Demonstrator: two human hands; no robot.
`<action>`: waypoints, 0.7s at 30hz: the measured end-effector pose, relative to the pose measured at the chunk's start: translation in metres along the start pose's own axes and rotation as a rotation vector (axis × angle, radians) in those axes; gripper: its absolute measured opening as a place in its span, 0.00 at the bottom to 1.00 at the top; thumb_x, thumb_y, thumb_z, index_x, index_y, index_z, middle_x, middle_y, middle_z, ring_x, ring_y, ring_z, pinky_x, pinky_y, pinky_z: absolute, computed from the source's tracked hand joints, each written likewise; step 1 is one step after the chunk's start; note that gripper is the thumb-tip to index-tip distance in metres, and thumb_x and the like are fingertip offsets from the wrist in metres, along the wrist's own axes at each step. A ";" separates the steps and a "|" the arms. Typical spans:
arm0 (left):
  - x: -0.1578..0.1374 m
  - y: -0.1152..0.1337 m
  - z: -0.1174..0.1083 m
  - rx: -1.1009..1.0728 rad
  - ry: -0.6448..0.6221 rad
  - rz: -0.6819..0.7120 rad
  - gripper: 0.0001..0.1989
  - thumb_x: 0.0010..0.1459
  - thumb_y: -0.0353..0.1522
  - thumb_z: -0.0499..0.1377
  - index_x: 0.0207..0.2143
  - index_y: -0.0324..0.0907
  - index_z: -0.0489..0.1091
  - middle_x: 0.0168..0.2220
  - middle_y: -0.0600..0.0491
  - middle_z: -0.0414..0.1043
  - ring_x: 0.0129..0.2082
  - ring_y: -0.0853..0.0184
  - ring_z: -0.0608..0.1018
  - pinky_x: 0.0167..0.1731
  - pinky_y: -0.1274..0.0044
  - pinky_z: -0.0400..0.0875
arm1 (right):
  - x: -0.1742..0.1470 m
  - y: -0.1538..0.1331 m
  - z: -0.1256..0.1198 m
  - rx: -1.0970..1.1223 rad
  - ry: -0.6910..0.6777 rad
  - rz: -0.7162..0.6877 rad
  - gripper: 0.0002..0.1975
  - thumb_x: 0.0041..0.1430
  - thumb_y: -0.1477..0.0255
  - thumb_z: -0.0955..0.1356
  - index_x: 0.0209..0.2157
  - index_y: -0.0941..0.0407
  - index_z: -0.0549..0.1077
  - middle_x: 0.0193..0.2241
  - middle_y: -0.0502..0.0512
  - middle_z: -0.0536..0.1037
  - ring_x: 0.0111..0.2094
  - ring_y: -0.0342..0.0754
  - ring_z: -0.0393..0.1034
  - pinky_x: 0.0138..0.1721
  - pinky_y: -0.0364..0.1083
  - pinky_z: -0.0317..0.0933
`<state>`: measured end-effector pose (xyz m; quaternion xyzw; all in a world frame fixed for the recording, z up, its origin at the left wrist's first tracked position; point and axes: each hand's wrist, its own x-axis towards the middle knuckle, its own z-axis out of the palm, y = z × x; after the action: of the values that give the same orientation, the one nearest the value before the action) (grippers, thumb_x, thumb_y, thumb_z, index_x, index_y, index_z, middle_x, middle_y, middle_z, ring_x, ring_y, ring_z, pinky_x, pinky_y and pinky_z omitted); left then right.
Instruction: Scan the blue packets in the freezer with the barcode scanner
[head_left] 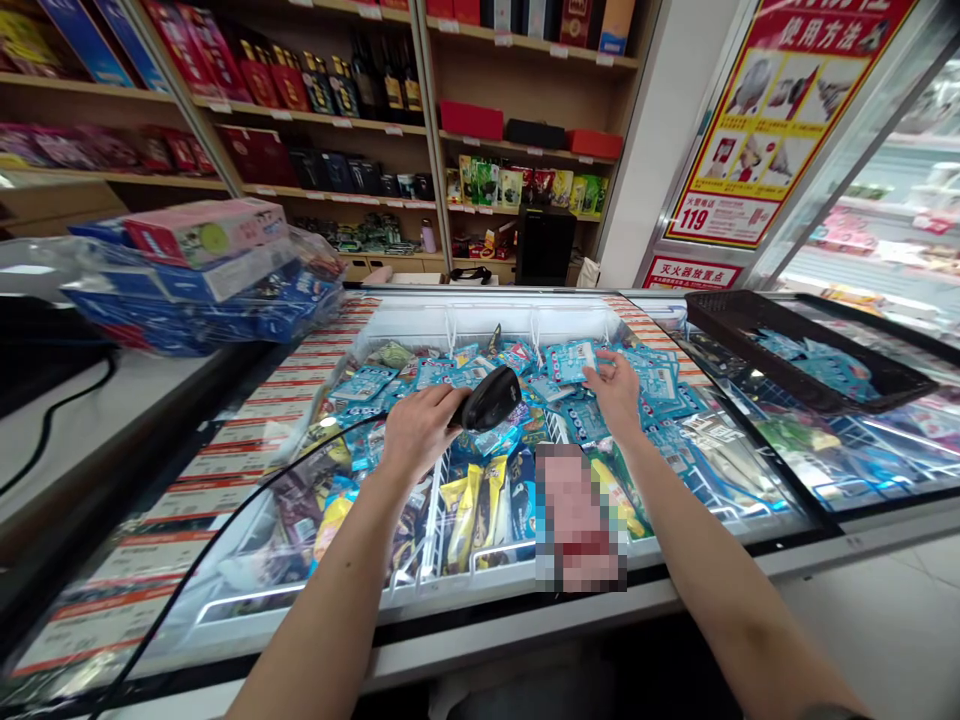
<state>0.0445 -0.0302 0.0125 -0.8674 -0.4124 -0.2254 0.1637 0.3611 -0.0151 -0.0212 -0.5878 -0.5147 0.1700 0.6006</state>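
My left hand [424, 428] is closed round the handle of a black barcode scanner [491, 398], its head turned to the right and its cable trailing back to the lower left. With the fingers of my right hand [616, 392] I pinch a light blue ice cream packet [568, 362] by its right edge. Both hands are over the glass-topped chest freezer [352, 335]. Many similar blue packets [660, 382] lie spread around them. Closer to me are yellow ice cream wrappers [474, 505] behind white wire dividers. A blurred pink patch [574, 505] hides part of the freezer's front.
On the left, boxes in clear plastic [217, 265] are stacked on a counter. A dark tray [817, 350] holding blue packets rests on the freezer at right. Shelves of bottles and boxes [330, 110] stand behind, beside a red and yellow poster [780, 120].
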 end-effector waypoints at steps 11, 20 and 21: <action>-0.008 -0.021 0.002 0.094 0.039 -0.114 0.19 0.55 0.33 0.55 0.50 0.45 0.67 0.41 0.48 0.73 0.42 0.59 0.75 0.36 0.73 0.65 | 0.009 0.002 -0.030 -0.714 0.163 -0.258 0.15 0.58 0.68 0.62 0.43 0.57 0.73 0.47 0.62 0.71 0.51 0.56 0.60 0.53 0.56 0.51; -0.011 -0.029 -0.001 0.049 0.024 -0.237 0.17 0.55 0.35 0.55 0.48 0.45 0.67 0.43 0.48 0.73 0.44 0.58 0.75 0.35 0.73 0.65 | -0.006 -0.002 -0.013 -0.821 -0.067 -0.358 0.12 0.59 0.65 0.64 0.35 0.54 0.77 0.49 0.61 0.72 0.53 0.59 0.56 0.54 0.61 0.44; -0.011 -0.029 -0.001 0.043 0.029 -0.253 0.17 0.55 0.35 0.55 0.48 0.45 0.68 0.43 0.49 0.73 0.44 0.58 0.74 0.34 0.73 0.65 | -0.007 -0.004 -0.011 -0.801 -0.062 -0.361 0.12 0.59 0.64 0.63 0.36 0.54 0.77 0.49 0.60 0.72 0.53 0.58 0.56 0.54 0.60 0.44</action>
<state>0.0148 -0.0200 0.0101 -0.8014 -0.5208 -0.2476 0.1586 0.3659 -0.0272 -0.0181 -0.6694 -0.6524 -0.1332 0.3295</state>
